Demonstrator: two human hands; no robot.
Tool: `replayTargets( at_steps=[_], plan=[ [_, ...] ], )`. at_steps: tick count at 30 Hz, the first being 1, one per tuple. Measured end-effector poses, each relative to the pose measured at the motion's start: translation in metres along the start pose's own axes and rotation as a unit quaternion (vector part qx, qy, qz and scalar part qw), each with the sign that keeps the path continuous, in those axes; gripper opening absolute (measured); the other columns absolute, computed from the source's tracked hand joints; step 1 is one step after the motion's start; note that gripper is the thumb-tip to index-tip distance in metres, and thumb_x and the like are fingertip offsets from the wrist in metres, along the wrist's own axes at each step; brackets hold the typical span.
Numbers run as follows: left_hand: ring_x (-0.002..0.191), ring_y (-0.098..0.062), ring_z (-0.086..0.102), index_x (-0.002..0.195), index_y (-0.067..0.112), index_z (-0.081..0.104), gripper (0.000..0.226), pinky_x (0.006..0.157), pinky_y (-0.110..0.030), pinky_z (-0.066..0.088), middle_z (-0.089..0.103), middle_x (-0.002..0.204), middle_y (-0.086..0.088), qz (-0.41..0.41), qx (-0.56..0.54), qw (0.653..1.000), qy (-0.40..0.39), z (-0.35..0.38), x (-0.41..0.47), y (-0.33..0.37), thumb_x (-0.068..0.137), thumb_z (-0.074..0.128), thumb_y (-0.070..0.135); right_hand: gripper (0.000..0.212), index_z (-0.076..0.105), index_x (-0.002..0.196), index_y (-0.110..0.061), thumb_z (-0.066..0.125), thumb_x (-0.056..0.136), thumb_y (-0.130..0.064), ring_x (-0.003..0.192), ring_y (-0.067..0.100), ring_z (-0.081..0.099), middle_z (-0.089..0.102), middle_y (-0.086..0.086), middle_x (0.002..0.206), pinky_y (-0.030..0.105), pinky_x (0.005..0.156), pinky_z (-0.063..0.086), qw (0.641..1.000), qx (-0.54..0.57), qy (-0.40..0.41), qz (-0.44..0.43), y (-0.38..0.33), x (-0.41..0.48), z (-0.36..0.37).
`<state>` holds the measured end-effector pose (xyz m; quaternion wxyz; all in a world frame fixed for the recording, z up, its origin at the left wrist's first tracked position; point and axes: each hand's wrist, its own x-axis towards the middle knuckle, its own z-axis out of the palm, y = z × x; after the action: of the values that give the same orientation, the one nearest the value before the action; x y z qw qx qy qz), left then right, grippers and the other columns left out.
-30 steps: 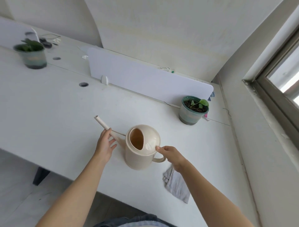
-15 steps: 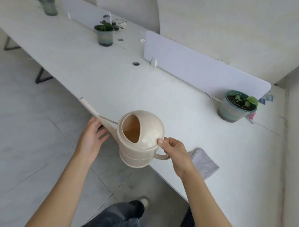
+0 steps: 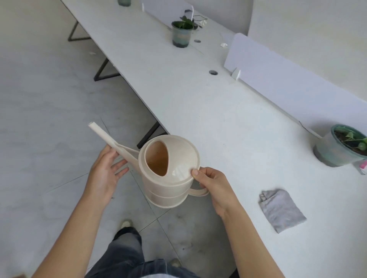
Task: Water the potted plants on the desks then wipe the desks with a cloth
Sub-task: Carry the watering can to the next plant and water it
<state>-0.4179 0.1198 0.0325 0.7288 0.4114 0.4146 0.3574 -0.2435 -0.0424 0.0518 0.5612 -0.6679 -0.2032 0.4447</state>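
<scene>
A cream watering can (image 3: 168, 174) hangs in the air past the desk's near edge, over the floor. My right hand (image 3: 213, 184) grips its handle, thumb on the lid. My left hand (image 3: 105, 172) supports the base of the long spout from below, fingers spread. A folded grey cloth (image 3: 281, 210) lies on the white desk (image 3: 208, 103) to the right of my right hand. One green potted plant (image 3: 343, 146) stands at the right edge of view. Another potted plant (image 3: 182, 32) stands farther along the desk. A third pot (image 3: 124, 2) is cut off at the top.
White divider panels (image 3: 288, 77) run along the back of the desk. A round cable hole (image 3: 213, 72) lies near the divider foot. Black desk legs (image 3: 103, 69) stand on the grey tiled floor (image 3: 49, 99). My legs and shoes (image 3: 127, 224) show below.
The watering can has left the desk top and moved left past its edge, both hands staying on it. My view has swung left along the row of desks.
</scene>
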Motion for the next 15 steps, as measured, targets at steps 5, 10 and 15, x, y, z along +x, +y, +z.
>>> replayTargets(
  at_steps=[5, 10, 15],
  plan=[
    [0.109, -0.021, 0.057, 0.123, 0.031, 0.049, 0.029, 0.099, -0.038, 0.039, 0.061, 0.114, 0.006, 0.006, -0.014, 1.0, 0.004, -0.029, 0.035, 0.025, 0.097, 0.039, 0.025, 0.022, 0.056, 0.05, -0.022, 0.066, 0.063, -0.037, 0.058, -0.011, 0.057, 0.063, -0.02, 0.056, 0.023, 0.073, 0.036, 1.0, -0.014, -0.015, -0.005, -0.022, 0.031, 0.037],
    [0.101, -0.014, 0.058, 0.121, 0.034, 0.048, 0.029, 0.088, -0.033, 0.042, 0.061, 0.109, 0.01, 0.014, -0.021, 1.0, -0.016, -0.059, 0.083, 0.063, 0.097, 0.036, 0.023, 0.067, 0.065, 0.044, -0.022, 0.028, 0.096, -0.041, 0.047, -0.008, 0.053, 0.061, -0.013, 0.045, 0.023, 0.07, 0.035, 1.0, 0.006, 0.027, -0.006, -0.035, 0.066, 0.092],
    [0.099, -0.012, 0.06, 0.126, 0.03, 0.047, 0.033, 0.088, -0.031, 0.044, 0.062, 0.105, 0.013, 0.028, 0.011, 0.999, -0.045, -0.089, 0.135, 0.105, 0.096, 0.038, 0.02, 0.066, 0.061, 0.043, -0.021, 0.029, 0.097, -0.041, 0.057, 0.006, 0.051, 0.058, -0.01, 0.049, 0.025, 0.07, 0.035, 0.996, 0.004, 0.087, -0.019, -0.042, 0.107, 0.146]
  ],
)
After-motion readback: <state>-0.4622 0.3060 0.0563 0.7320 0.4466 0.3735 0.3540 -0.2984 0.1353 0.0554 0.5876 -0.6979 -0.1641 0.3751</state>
